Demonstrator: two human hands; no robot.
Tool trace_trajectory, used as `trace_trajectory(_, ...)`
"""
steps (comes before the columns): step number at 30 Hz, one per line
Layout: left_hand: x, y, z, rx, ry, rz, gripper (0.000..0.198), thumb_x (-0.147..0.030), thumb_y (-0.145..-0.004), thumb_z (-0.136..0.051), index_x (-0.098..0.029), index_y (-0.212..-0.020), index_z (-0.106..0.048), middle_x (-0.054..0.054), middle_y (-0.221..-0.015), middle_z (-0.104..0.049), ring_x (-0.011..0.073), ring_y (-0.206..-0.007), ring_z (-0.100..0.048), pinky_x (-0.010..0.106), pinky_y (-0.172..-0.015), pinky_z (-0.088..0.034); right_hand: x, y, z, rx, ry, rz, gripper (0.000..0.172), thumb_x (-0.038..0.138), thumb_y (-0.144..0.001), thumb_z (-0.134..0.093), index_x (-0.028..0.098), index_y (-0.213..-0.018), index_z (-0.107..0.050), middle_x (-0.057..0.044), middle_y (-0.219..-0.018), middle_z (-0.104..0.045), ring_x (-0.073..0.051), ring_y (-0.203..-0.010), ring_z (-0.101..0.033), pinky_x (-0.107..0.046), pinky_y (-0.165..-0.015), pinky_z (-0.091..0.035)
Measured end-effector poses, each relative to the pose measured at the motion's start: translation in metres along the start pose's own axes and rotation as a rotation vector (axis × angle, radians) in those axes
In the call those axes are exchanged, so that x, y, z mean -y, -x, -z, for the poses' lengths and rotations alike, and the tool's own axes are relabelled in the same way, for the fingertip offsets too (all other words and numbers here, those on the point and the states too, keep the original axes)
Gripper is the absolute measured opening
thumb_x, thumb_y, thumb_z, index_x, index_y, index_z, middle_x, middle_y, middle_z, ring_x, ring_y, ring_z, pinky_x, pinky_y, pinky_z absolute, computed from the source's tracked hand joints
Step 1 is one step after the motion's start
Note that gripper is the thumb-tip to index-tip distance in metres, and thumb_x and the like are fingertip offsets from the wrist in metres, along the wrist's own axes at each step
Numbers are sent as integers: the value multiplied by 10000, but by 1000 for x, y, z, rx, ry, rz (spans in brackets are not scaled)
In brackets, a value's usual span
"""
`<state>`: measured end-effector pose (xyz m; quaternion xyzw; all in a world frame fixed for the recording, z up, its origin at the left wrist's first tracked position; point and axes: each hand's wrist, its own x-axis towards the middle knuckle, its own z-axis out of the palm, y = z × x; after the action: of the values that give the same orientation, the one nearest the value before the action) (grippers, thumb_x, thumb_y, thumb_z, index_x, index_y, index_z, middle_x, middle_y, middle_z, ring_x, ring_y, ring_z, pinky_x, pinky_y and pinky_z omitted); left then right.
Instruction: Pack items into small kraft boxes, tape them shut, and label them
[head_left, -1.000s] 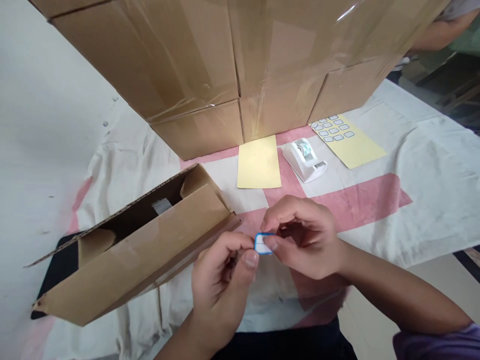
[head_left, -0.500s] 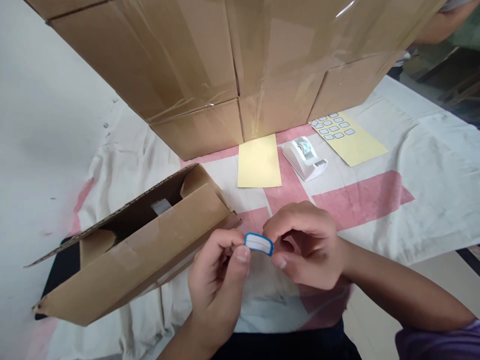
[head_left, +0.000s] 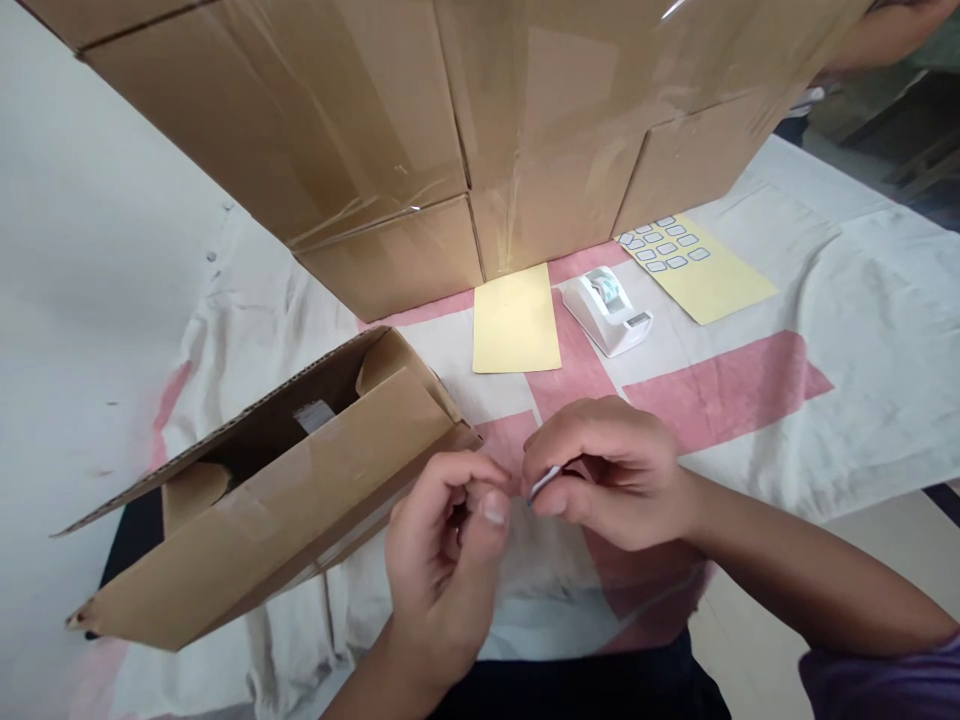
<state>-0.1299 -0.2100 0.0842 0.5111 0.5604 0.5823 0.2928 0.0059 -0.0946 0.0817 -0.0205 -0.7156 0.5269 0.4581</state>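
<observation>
Between the thumb and forefinger of my right hand [head_left: 611, 475] is a small blue-edged white label [head_left: 544, 484], now seen nearly edge-on. My left hand [head_left: 450, 560] is just to its left, thumb and forefinger closed together and tips near the label. Whether anything is in the left fingertips is hidden. Ahead of my hands, a blank yellow sheet [head_left: 516, 320] lies flat on the cloth. A white tape dispenser [head_left: 609, 312] stands to its right. Farther right, another yellow sheet [head_left: 716, 283] carries rows of small pale outlined labels [head_left: 666, 243].
A large taped cardboard box [head_left: 375, 130] rises at the back. An opened, narrow cardboard box [head_left: 300, 500] lies at the left, above a dark flat object [head_left: 133, 545]. Pink-and-white cloth [head_left: 720, 400] covers the table. Another person's arm [head_left: 892, 35] shows at top right.
The label has turned from facing me to nearly edge-on and is now in my right fingers alone. My left fingertips have come off it.
</observation>
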Motion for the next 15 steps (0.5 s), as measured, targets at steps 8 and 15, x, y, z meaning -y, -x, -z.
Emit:
trace_trajectory(8,1,-1,2,9,-50,-218,207,-107,-848,-675,-203,-1022,-618,-23,-690,-531,112,-651,-493,254,-557,-392,2,1,1,41,-6,-76,206,287,-1012,-602,150,-858,-610,44,-624,-574,-57,-518,-520,-175,-500,-425)
trace_trajectory(15,1,4,2,-5,-77,-161,190,-84,-859,-649,-232,-977,-633,-19,-687,-545,122,-660,-517,278,-574,-392,5,2,0,55,-65,-118,203,295,-1029,-566,152,-887,-591,53,-592,-550,-59,-494,-518,-164,-484,-424)
